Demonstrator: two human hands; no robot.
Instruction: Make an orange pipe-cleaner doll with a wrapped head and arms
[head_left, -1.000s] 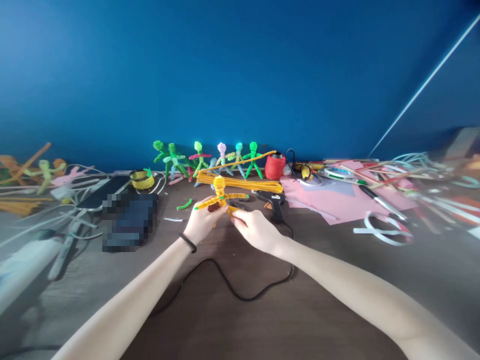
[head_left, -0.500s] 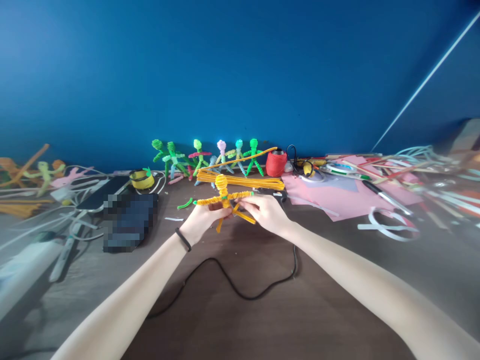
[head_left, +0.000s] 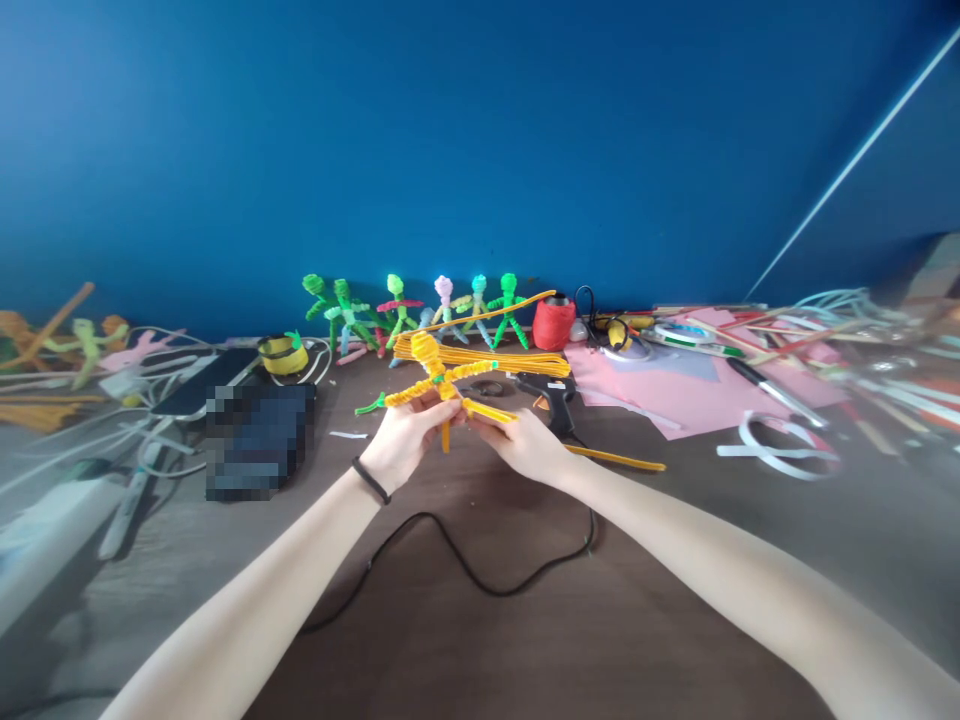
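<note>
A yellow pipe-cleaner figure (head_left: pixel 435 378) with a round head and green-tipped arms is held above the brown table (head_left: pixel 480 620). My left hand (head_left: pixel 405 440) is closed on its body from the left. My right hand (head_left: pixel 521 445) is closed on one of its yellow legs, and a long yellow pipe cleaner (head_left: pixel 615 459) trails from that hand to the right. A black hot glue gun (head_left: pixel 551 395) lies just behind my right hand, its black cord (head_left: pixel 480 580) looping under my wrists.
Several coloured pipe-cleaner figures (head_left: pixel 420 310) stand along the blue wall, behind a bundle of yellow pipe cleaners (head_left: pixel 487 360). A red thread spool (head_left: pixel 553 322), pink paper (head_left: pixel 675 390), scissors (head_left: pixel 757 385) and paper strips lie at right. A dark blurred object (head_left: pixel 259 440) and cables lie at left.
The figure has tilted, head now leaning left. My right hand moved from its arm down to a leg, and a long yellow pipe cleaner now trails to the right.
</note>
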